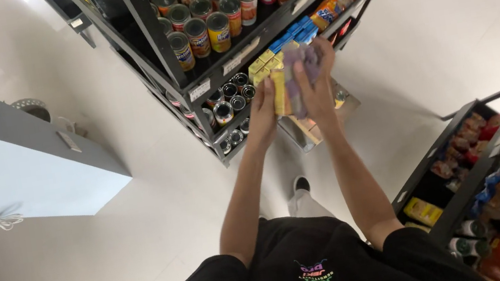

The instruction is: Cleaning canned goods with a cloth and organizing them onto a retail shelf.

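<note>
Black-sleeved arms reach to the shelf rack [213, 76]: left hand [262, 113] and right hand [315, 87] each grip small packets [288, 91], yellow and purple, fingers pressing them upright together beside matching rows.

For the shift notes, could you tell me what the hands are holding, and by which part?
Both hands grip a stack of small boxes, yellow and purple: left hand on its left side, right hand on its right side and top.

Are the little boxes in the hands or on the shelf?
In the hands. The left hand and right hand press a yellow box and a purple box between them, before the shelf.
</note>
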